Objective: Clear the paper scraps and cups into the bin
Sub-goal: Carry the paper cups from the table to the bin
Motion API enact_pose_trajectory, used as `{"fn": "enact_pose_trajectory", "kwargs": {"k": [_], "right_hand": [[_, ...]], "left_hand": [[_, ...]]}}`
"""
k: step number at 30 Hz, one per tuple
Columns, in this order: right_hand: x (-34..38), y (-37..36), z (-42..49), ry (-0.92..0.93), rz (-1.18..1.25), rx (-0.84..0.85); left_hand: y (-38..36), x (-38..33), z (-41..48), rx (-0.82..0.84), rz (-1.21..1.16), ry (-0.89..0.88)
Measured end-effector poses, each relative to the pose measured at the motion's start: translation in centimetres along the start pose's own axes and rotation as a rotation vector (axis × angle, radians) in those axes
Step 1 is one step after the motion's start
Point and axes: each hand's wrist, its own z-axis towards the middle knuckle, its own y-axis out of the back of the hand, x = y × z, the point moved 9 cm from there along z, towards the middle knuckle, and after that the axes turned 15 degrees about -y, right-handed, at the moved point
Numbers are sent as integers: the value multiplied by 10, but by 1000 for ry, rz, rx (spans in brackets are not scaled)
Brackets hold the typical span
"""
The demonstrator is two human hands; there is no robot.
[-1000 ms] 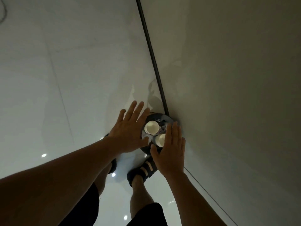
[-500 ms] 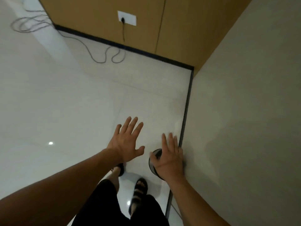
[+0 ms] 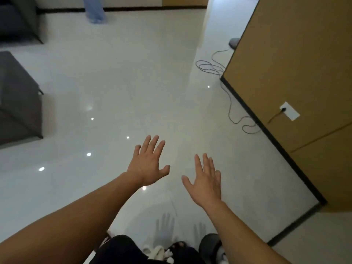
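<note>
Dark and round, the bin sits below my right grip, half hidden behind that forearm and cut by the frame's lower edge. I cannot make out cups or scraps in it. Both grips are empty, fingers spread straight, the left grip near the right one, over glossy white floor. Wood-toned panelling with a socket and loose cable lies beyond the right grip. Half a second ago that grip covered the bin's rim — now it hangs ahead of it.
</note>
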Motion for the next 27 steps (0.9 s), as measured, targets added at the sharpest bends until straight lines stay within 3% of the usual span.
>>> {"fn": "enact_pose_trajectory", "kwargs": {"k": [11,19,27], "right_hand": [[362,-46,-94,495,-143,36],[565,-83,-164,796,-202,56],[748,-121,-185,995,-224,81]], "left_hand": [[70,279,-256,-192,-66,542],[110,402,-394,-321,-94,846],[148,529,-472,-389,-88,1076]]}}
